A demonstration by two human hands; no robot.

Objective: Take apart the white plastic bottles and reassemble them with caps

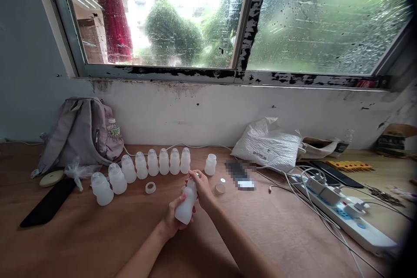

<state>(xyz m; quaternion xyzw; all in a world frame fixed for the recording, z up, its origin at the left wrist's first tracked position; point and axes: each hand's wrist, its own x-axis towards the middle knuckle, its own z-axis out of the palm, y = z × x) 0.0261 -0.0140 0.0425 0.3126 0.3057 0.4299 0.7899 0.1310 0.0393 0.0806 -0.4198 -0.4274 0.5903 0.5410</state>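
"What's the setting?"
"A brown tabletop (pixel 286 239) against a white wall (pixel 182 115), with a wet window (pixel 325 21) at twelve o'clock."

"The hands?"
"At the clock's centre. The left hand (pixel 172 220) curls around a tilted frosted bottle (pixel 185 209); the right hand (pixel 202 189) has its fingers pinched closed at the top end."

"Count the others."
"Eight domed bottles (pixel 141 166) in a row from nine to twelve, one lone bottle (pixel 210 165) at one, a loose ring (pixel 150 191) at ten."

"Contents?"
"A backpack (pixel 76 132) at ten has a drink bottle (pixel 113 129) in its side pocket. Inside the frosted one, I can't tell."
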